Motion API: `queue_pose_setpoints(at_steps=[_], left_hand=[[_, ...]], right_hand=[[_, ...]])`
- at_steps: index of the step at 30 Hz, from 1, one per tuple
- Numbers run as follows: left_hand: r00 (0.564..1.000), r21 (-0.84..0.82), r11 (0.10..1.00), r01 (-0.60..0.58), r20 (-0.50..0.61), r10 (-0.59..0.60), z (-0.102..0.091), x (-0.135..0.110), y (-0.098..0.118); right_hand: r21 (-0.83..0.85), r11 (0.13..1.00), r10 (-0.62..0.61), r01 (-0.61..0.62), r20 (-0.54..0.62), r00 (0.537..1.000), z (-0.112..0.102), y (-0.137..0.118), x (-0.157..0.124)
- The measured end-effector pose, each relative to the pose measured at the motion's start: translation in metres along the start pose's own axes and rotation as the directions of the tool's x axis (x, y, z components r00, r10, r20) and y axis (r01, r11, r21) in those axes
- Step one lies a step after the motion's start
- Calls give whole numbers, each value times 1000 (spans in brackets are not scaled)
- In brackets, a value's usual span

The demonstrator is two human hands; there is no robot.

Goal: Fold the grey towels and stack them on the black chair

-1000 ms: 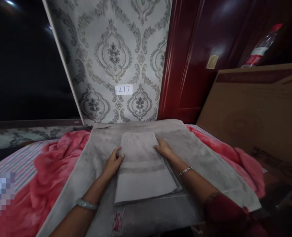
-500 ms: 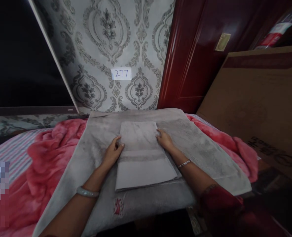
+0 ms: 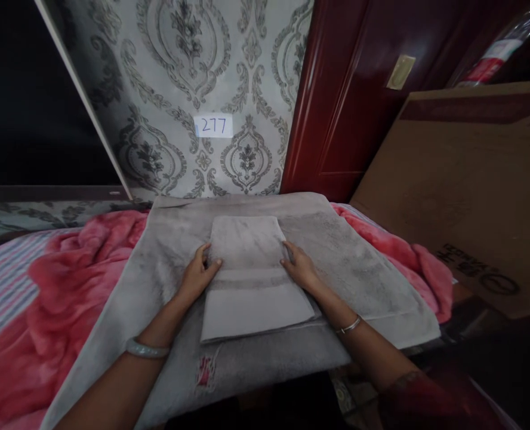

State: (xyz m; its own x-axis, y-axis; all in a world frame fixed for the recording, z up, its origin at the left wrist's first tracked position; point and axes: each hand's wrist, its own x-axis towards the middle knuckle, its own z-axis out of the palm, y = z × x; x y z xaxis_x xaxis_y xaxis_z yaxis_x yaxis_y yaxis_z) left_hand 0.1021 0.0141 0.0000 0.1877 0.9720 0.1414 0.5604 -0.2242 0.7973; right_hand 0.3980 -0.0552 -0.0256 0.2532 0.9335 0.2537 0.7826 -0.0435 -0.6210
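Observation:
A small folded grey towel (image 3: 251,275) lies on top of a larger grey towel (image 3: 359,263) that is spread flat over the bed. My left hand (image 3: 199,273) grips the folded towel's left edge, thumb on top and fingers curled at the side. My right hand (image 3: 301,267) holds its right edge the same way. A pale bangle sits on my left wrist and a thin metal one on my right. The larger towel carries a small red mark (image 3: 206,373) near its front edge.
A rumpled pink blanket (image 3: 63,286) lies under the towels over a striped sheet (image 3: 5,269). A big cardboard box (image 3: 466,179) stands at the right, a dark red door (image 3: 359,89) behind. Patterned wallpaper bears a label reading 277 (image 3: 213,126).
Both hands have slid a little toward me along the folded towel's edges. The camera has tilted and shifted, so the scene sits lower and further left.

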Motion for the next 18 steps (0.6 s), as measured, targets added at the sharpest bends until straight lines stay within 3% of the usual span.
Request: queue_pose_setpoints(at_steps=[5,11,18], left_hand=[[1000,-2,1000,-7,-17,7,-2,-1,0],[1000,11,1000,-5,-30,5,0,-1,0],[1000,21,1000,0,-27,1,-1,-3,4]], right_hand=[[-4,998,56,-56,-46,997,-4,2,-8],[-74,977,202,-202,-16,979,-21,-3,-26],[-113,976,196,-188,58,979,-29,-8,-29]])
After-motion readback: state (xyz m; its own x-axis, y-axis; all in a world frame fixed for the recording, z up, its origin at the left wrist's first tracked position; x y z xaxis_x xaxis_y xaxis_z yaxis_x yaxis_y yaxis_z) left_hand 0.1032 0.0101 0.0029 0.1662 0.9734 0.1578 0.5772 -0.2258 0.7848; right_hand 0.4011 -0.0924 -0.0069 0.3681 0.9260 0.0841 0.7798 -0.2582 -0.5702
